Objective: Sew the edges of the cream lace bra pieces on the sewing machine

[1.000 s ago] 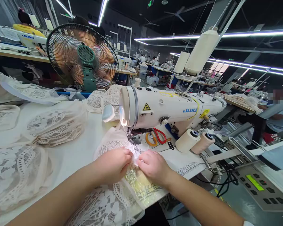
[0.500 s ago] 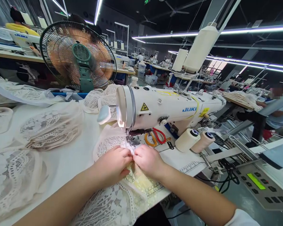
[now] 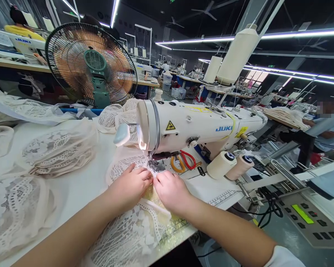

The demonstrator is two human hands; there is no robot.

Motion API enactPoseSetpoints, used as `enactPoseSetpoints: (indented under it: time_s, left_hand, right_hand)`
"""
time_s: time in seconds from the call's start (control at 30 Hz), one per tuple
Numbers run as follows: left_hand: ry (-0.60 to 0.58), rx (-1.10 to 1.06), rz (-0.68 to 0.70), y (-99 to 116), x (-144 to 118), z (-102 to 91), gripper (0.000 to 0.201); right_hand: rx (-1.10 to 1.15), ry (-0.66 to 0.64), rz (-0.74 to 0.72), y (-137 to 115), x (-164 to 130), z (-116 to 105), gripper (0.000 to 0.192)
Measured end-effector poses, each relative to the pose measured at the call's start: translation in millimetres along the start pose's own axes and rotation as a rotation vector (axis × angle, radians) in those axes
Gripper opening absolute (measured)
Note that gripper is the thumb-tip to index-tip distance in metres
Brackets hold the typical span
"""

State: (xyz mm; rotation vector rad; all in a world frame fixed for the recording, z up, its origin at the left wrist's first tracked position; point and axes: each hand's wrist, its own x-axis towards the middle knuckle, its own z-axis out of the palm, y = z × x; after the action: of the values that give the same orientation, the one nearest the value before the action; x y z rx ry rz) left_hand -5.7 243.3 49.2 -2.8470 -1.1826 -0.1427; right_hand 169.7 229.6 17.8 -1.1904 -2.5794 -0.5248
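While the lace piece (image 3: 128, 233) lies flat on the bench (image 3: 80, 189) with its leading edge under the presser foot of the sewing machine (image 3: 195, 128), the left hand (image 3: 130, 185) and right hand (image 3: 171, 191) each pinch that edge just short of the needle, knuckles almost touching. Good practice here is judged to be even tension, edges kept aligned, and fingertips held clear of the needle path.

big green fan (image 3: 91, 65) spinning at the back of the bench (image 3: 80, 185). stacks of lace cups (image 3: 58, 154) piled to the left. red and orange scissors (image 3: 183, 161) lie under the machine arm, two cream thread cones (image 3: 229, 167) lying just beside them. control panel (image 3: 308, 218) with a lit green display sits far right. two tall thread spools (image 3: 236, 55) up top.
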Motion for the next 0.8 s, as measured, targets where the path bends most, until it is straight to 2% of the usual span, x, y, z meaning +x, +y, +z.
enactPoseSetpoints:
  time_s: [0.1, 0.23, 0.43, 0.7, 0.8]
  left_hand:
    - [-0.107, -0.024, -0.035, -3, 3, -2.1, 0.034]
    - [-0.122, -0.031, -0.082, -7, 5, -4.7, 0.04]
    - [-0.161, 0.039, -0.148, -12, 6, -5.7, 0.048]
    - [-0.058, 0.094, -0.263, -17, 5, 0.1, 0.041]
    - [-0.032, 0.109, -0.339, -20, 6, -0.1, 0.037]
  right_hand:
    - [-0.009, 0.024, 0.028, -2, 0, 1, 0.015]
    - [-0.007, 0.07, 0.025, 0, -1, 3, 0.013]
    - [0.025, 0.061, 0.015, 2, -3, 2, 0.011]
    - [0.069, -0.056, 0.052, 1, -1, -1, 0.014]
    - [0.194, -0.099, 0.055, 6, -2, -8, 0.015]
